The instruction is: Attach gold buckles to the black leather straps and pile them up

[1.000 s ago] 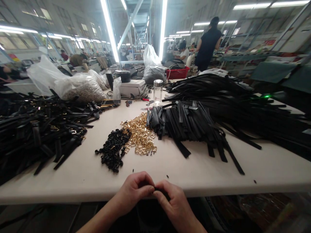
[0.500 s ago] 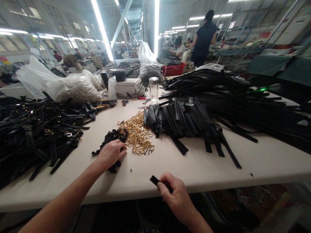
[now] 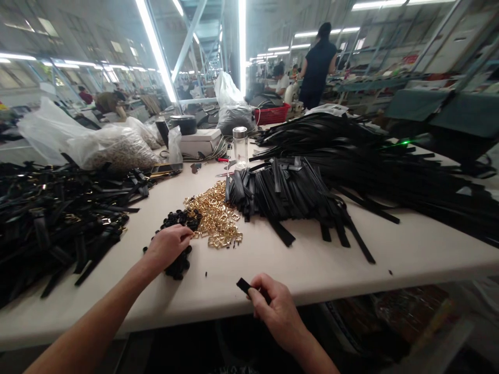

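My right hand (image 3: 273, 306) pinches a short black strap (image 3: 244, 285) between thumb and fingers, just over the table's front edge. One end of the strap sticks out to the left, and the rest is hidden in the hand. My left hand (image 3: 169, 246) lies over a pile of small black loops (image 3: 178, 266). Its thumb and fingertips are closed together where the loops meet a heap of gold metal buckles (image 3: 218, 215). Whatever is between those fingertips is too small to make out.
Black straps (image 3: 280, 189) lie bunched behind the buckles, with longer black strips (image 3: 362, 156) at right. Buckled straps (image 3: 70, 218) are heaped at left. A glass bottle (image 3: 240, 150), a white box (image 3: 200, 141) and plastic bags (image 3: 117, 145) stand farther back on the table (image 3: 312, 270).
The view has shifted slightly. My left hand stays at the border of the loops and the buckles, its fingertips closed. My right hand still holds the strap in nearly the same place.
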### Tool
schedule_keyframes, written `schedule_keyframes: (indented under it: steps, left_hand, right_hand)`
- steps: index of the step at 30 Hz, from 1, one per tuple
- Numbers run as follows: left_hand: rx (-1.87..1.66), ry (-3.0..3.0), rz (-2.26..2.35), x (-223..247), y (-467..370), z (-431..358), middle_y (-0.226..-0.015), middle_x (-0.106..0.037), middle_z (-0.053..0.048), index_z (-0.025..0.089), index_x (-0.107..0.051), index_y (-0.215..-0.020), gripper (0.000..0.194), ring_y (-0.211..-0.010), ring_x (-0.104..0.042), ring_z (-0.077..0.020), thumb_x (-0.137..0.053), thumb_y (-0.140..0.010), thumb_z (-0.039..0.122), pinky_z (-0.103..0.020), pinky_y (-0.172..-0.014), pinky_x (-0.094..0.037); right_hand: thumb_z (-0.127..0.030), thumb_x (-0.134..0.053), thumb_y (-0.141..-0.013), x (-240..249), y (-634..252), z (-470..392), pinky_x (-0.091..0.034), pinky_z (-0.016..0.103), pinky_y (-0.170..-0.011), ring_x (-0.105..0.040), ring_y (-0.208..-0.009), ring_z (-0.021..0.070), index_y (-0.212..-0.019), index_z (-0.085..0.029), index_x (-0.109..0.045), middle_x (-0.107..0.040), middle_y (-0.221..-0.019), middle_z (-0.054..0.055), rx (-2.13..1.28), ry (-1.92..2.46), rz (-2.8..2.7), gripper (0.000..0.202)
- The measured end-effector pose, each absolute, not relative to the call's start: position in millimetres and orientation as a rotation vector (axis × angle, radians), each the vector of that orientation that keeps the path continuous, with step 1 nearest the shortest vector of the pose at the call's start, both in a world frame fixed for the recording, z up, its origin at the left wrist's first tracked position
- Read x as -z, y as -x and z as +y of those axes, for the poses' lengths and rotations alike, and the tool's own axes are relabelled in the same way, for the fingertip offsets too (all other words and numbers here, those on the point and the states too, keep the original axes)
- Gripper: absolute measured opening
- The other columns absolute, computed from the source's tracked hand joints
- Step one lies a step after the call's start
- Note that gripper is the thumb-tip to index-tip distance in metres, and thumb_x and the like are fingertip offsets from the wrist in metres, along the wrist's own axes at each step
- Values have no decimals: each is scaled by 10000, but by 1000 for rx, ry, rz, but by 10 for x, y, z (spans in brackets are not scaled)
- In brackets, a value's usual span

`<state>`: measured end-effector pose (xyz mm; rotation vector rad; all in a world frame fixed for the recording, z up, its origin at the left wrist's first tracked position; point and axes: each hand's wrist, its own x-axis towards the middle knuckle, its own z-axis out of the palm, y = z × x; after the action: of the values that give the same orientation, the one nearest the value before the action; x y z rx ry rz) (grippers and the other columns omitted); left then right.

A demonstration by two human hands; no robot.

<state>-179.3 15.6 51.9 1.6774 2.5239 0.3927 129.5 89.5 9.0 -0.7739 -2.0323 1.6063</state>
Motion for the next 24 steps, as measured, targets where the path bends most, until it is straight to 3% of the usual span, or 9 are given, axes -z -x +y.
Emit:
schedule_keyframes:
  steps: [4,7,12,19,21,24]
  left_hand:
    - [-822,-1419,2376,-512,1647,111,-746,-712,4,194,-666,-1102,333,-642,-638,-180,-570,-842,378,-290,-658,-477]
    - [-1044,-1364,2202,-555,1471,88,-770,-710,6,180,-592,-1244,462,-671,-637,-170,-599,-836,396,-280,-670,-488]
    - [-1129,-1391,1971,-706,1117,55,-779,-702,-1,196,-567,-1313,506,-691,-631,-159,-640,-849,385,-267,-665,-496]
    - [-1346,-1120,1596,-839,738,63,-741,-699,-19,205,-641,-1233,464,-678,-641,-153,-747,-797,323,-253,-643,-521]
    - [-1444,-858,1461,-783,667,88,-714,-687,-13,190,-681,-1155,453,-624,-625,-128,-803,-740,325,-215,-580,-504]
    - [-1564,-444,1323,-629,533,141,-719,-677,3,185,-713,-1073,501,-588,-620,-91,-891,-620,304,-174,-556,-502]
  right_hand:
    - [-327,-509,-911,-80,-1287,889,-380,219,-500,-529,-491,125,-797,-188,-561,-530,-560,-48,-1658,776,-1977,187]
    - [-320,-513,-908,-77,-1273,889,-388,214,-498,-544,-496,128,-804,-185,-563,-538,-566,-44,-1662,783,-1935,178]
    - [-300,-521,-904,-181,-1194,904,-393,207,-505,-546,-502,125,-816,-180,-578,-545,-566,-41,-1574,784,-1913,159]
    - [-344,-546,-934,-227,-1110,892,-413,198,-482,-551,-501,116,-869,-173,-584,-626,-680,-1,-1656,689,-1630,187]
    - [-395,-552,-959,-206,-1135,872,-414,197,-473,-548,-509,114,-908,-174,-581,-649,-734,16,-1687,667,-1497,229]
    - [-391,-578,-966,-220,-1168,838,-402,199,-481,-529,-508,113,-907,-175,-593,-601,-655,-14,-1635,655,-1518,224]
